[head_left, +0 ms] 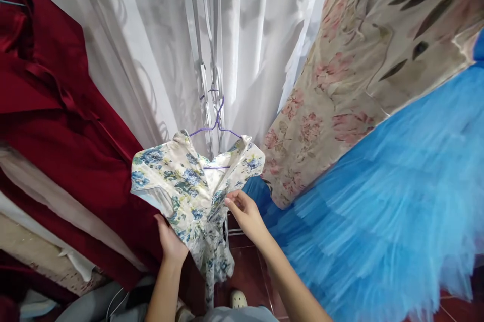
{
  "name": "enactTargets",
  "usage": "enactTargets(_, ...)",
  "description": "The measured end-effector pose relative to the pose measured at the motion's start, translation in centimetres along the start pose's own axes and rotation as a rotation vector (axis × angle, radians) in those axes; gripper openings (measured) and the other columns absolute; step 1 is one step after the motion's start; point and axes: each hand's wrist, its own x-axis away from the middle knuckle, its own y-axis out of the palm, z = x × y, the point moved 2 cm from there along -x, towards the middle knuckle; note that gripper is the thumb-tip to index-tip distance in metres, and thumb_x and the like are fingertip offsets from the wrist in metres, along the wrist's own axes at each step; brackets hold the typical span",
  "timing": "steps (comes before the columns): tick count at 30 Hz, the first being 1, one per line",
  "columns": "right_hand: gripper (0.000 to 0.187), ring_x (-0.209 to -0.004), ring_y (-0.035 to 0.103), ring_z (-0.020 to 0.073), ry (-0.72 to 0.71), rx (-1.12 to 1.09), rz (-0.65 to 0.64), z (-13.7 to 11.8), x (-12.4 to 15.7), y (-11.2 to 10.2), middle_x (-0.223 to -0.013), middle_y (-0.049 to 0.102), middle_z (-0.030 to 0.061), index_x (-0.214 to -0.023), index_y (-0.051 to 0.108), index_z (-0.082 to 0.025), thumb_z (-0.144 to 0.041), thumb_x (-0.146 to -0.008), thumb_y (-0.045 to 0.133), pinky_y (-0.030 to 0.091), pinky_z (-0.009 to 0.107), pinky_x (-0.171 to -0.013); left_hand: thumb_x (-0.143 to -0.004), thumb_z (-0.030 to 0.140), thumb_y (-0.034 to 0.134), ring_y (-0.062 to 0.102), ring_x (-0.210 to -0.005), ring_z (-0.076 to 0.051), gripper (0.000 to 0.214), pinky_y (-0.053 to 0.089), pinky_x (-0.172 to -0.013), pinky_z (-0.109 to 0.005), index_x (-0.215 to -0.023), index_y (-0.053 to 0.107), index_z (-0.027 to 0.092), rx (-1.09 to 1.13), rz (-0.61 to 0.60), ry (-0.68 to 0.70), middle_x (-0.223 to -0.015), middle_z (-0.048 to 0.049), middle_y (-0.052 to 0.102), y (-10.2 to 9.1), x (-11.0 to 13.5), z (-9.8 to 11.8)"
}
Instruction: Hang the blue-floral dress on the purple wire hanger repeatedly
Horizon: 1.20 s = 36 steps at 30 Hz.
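A small white dress [189, 186] with blue and yellow-green flowers hangs in front of me on a thin purple hanger [217, 123]. Its V-shaped neckline is open at the top, and its lower part hangs narrow and bunched. My left hand [172, 240] holds the dress at its left side, below the sleeve; the thumb shows while the fingers are hidden behind the cloth. At the front, just below the neckline, my right hand [244, 208] pinches the fabric between thumb and fingers.
Dark red garments [71, 110] hang at the left. On the right are a beige floral cloth [313, 120] and a blue ruffled tulle skirt [363, 201]. White curtains [253, 35] and a metal stand [206, 24] rise behind. Below are dark red floor tiles [245, 266] and a light clog [238, 299].
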Motion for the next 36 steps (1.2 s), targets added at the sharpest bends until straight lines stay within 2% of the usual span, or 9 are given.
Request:
enactTargets(2,0.022,-0.071,0.059,0.0180,-0.009,0.104,-0.091,0.3,-0.5,0.5,-0.080,0.065,0.0028,-0.092,0.063,-0.019,-0.041,-0.089,0.061,0.043,0.027,-0.064,-0.076,0.063,0.070,0.061,-0.118,-0.030,0.062,0.047,-0.104,-0.045,-0.123,0.063,0.024,-0.114,0.062,0.012,-0.123,-0.0101,0.067,-0.5,1.0,-0.8)
enactTargets(4,0.021,-0.068,0.059,0.0173,-0.039,0.171,-0.147,0.3,-0.8,1.1,-0.075,0.065,0.0017,-0.086,0.062,-0.019,-0.039,-0.090,0.059,0.042,0.027,-0.062,-0.070,0.044,0.083,0.059,-0.122,-0.030,0.061,0.043,-0.108,-0.044,-0.125,0.063,0.023,-0.299,0.083,0.063,-0.122,-0.0084,0.068,-0.4,1.8,-1.7)
enactTargets(12,0.017,-0.054,0.047,0.0128,-0.071,0.160,-0.084,0.4,-0.2,-0.2,-0.058,0.050,-0.0035,-0.066,0.050,-0.020,-0.023,-0.082,0.055,0.034,0.024,-0.053,-0.079,0.033,0.075,0.060,-0.120,-0.028,0.051,0.044,-0.106,-0.042,-0.126,0.059,0.020,-0.480,0.111,0.244,-0.124,-0.0101,0.065,0.8,2.8,-3.3)
enactTargets(16,0.019,-0.050,0.042,0.0110,-0.019,0.033,-0.072,0.9,0.6,-1.0,-0.054,0.048,-0.0039,-0.062,0.050,-0.020,-0.022,-0.080,0.054,0.032,0.023,-0.049,-0.081,0.030,0.072,0.053,-0.126,-0.027,0.052,0.042,-0.107,-0.045,-0.128,0.049,0.021,-0.685,0.385,0.760,-0.134,-0.0137,0.054,0.5,3.7,-3.0)
enactTargets(19,0.018,-0.047,0.044,0.0102,0.040,-0.063,-0.077,0.8,1.1,-1.3,-0.054,0.054,-0.0030,-0.064,0.054,-0.019,-0.025,-0.080,0.060,0.033,0.023,-0.048,-0.082,0.025,0.070,0.054,-0.121,-0.026,0.041,0.042,-0.105,-0.044,-0.119,0.053,0.019,-0.972,0.246,0.998,-0.126,-0.0144,0.055,2.3,4.3,-3.9)
enactTargets(22,0.019,-0.042,0.043,0.0091,0.127,-0.186,-0.179,0.1,1.6,-1.1,-0.052,0.060,-0.0015,-0.067,0.058,-0.018,-0.030,-0.081,0.063,0.031,0.022,-0.044,-0.087,0.023,0.063,0.062,-0.104,-0.023,0.027,0.049,-0.092,-0.037,-0.113,0.057,0.019,-1.111,-0.094,0.807,-0.108,-0.0104,0.064,4.7,3.8,-5.5)
enactTargets(24,0.020,-0.038,0.040,0.0079,0.172,-0.268,-0.214,-0.8,1.6,-1.1,-0.048,0.060,-0.0018,-0.068,0.059,-0.017,-0.032,-0.082,0.063,0.028,0.021,-0.040,-0.090,0.023,0.058,0.065,-0.090,-0.020,0.012,0.050,-0.081,-0.031,-0.101,0.059,0.020,-1.127,-0.180,0.702,-0.093,-0.0060,0.067,5.9,3.2,-5.9)
enactTargets(29,0.017,-0.031,0.033,0.0054,0.150,-0.433,-0.041,-4.7,-1.6,-1.4,-0.043,0.056,-0.0045,-0.068,0.060,-0.017,-0.031,-0.076,0.065,0.019,0.020,-0.034,-0.091,0.022,0.054,0.061,-0.074,-0.016,0.007,0.046,-0.071,-0.027,-0.084,0.056,0.020,-1.220,-0.438,0.562,-0.079,-0.0022,0.064,7.3,1.8,-4.8)
enactTargets(36,0.019,-0.036,0.033,0.0047,-0.138,-0.474,0.094,-13.2,-9.0,-0.7,-0.047,0.055,-0.0035,-0.060,0.057,-0.017,-0.029,-0.073,0.063,0.022,0.020,-0.036,-0.082,0.016,0.059,0.061,-0.071,-0.018,0.006,0.045,-0.069,-0.029,-0.078,0.059,0.020,-1.360,-0.554,0.430,-0.077,-0.0042,0.065,7.0,0.6,-4.6)
